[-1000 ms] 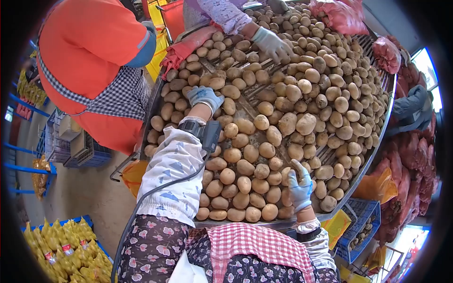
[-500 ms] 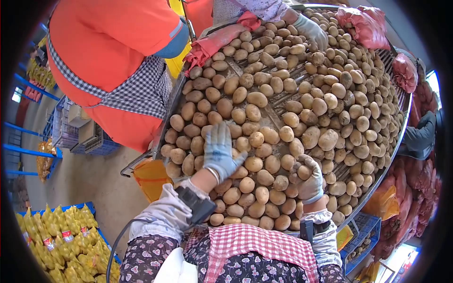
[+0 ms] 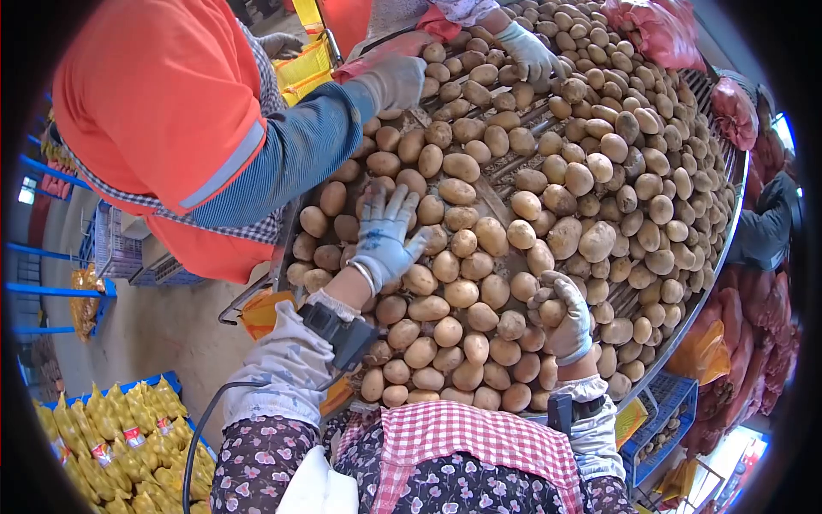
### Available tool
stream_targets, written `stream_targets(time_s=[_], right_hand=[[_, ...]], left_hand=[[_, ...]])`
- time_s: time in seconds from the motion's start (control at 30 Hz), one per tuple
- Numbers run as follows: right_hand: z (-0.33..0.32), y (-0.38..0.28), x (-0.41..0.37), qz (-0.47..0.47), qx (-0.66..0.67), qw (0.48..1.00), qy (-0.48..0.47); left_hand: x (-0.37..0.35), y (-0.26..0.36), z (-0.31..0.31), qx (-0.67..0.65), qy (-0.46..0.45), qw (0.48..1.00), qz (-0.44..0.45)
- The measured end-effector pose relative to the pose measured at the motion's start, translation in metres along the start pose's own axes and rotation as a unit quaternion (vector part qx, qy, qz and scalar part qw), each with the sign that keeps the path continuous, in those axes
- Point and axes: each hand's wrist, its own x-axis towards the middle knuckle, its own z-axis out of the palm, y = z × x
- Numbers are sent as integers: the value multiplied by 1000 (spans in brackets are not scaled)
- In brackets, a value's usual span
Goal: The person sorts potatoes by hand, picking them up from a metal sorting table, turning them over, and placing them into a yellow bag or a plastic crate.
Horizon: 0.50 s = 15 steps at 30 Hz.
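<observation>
Many potatoes (image 3: 461, 294) cover a slatted metal table (image 3: 492, 201). My left hand (image 3: 384, 236), in a pale blue glove, lies palm down on potatoes at the table's left part, its fingers spread. To the right, my right hand (image 3: 567, 319), also gloved, has its fingers curled round a potato (image 3: 552, 312) just above the others.
A person in orange (image 3: 163, 103) reaches over the table's left edge with a gloved hand (image 3: 395, 83). Another person's gloved hand (image 3: 528, 53) is at the top. Pink sacks (image 3: 655, 32), a blue crate (image 3: 659, 428) and yellow bags of produce (image 3: 120, 445) surround the table.
My left hand has moved slightly up and left over the potatoes. My right hand keeps nearly the same place. The orange-clad person's arm now extends over the table; the hand at the top has shifted left.
</observation>
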Motion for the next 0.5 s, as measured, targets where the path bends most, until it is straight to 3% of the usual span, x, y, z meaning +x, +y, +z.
stream_targets(time_s=[0.07,0.1,0.13,0.2,0.23,0.27,0.33,0.5], right_hand=[[-4,-1,1,9,10,1000,-3],[-5,-1,2,18,18,1000,-9],[-4,-1,2,19,19,1000,-8],[-2,-2,1,13,12,999,-29],[1,-1,1,13,6,1000,-20],[2,-2,0,15,2,1000,-23],[8,-1,-2,-13,-75,997,-33],[11,5,-3,7,-76,996,-50]], left_hand=[[-7,14,-10,-116,-45,992,26],[-4,18,-7,-57,26,997,47],[2,22,-6,-57,24,997,48],[24,39,-24,-64,-89,994,-4],[28,39,-14,-25,-14,999,21],[37,43,-14,-25,-12,999,16],[54,51,-20,-2,-139,990,-33],[60,43,-7,-92,-135,983,-89]])
